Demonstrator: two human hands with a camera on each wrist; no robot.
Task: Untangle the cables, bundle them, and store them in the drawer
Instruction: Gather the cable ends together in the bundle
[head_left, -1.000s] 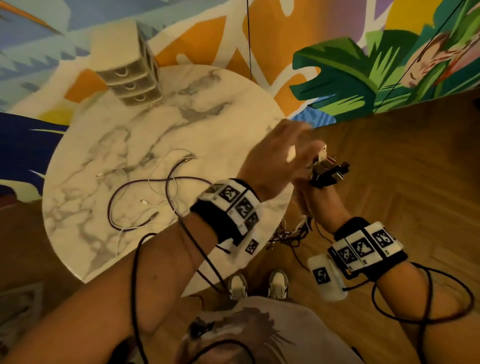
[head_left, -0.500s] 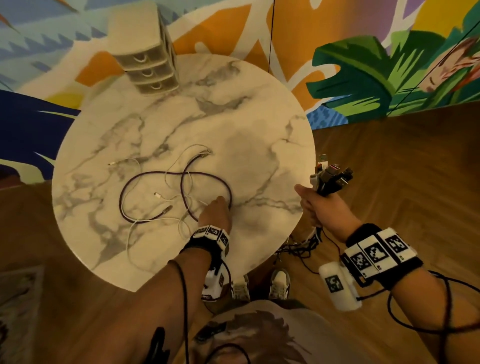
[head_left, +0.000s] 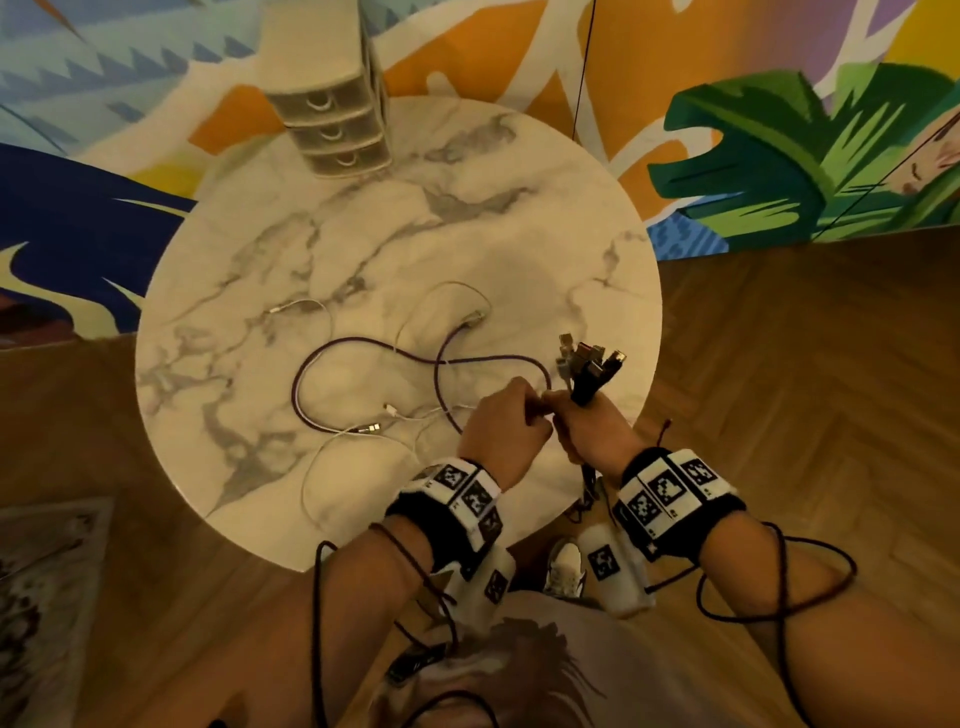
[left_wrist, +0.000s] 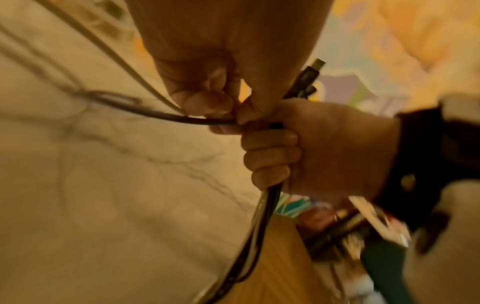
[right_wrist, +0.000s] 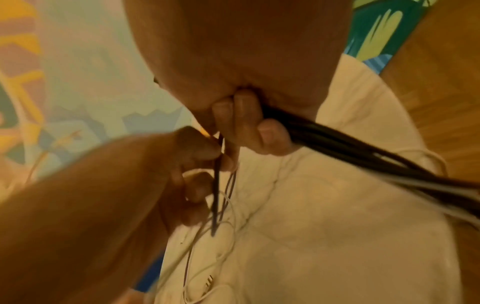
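A purple cable (head_left: 363, 345) lies in loops on the round marble table (head_left: 519, 249), tangled with thin white cables (head_left: 317, 462). My left hand (head_left: 527, 413) pinches the purple cable's near end at the table's right edge. In the left wrist view the left hand (left_wrist: 207, 102) holds that dark cable (left_wrist: 161, 116) right against my right hand (left_wrist: 275, 148). My right hand (head_left: 569, 423) grips a bundle of cables whose connectors (head_left: 589, 361) stick up above the fist. The bundle (right_wrist: 363, 162) trails off below the right hand (right_wrist: 249, 125). A three-drawer unit (head_left: 332, 124) stands at the table's far edge, drawers closed.
A painted mural wall (head_left: 779, 156) stands behind the table. Wooden floor (head_left: 805, 364) runs to the right and a patterned rug (head_left: 47, 597) lies at the lower left. My shoes (head_left: 566, 566) show under the table's near edge. Sensor leads hang from both forearms.
My left hand went from the purple cable on the table up to my right hand, bringing the cable's end along. My right hand moved left over the table edge with the bundle.
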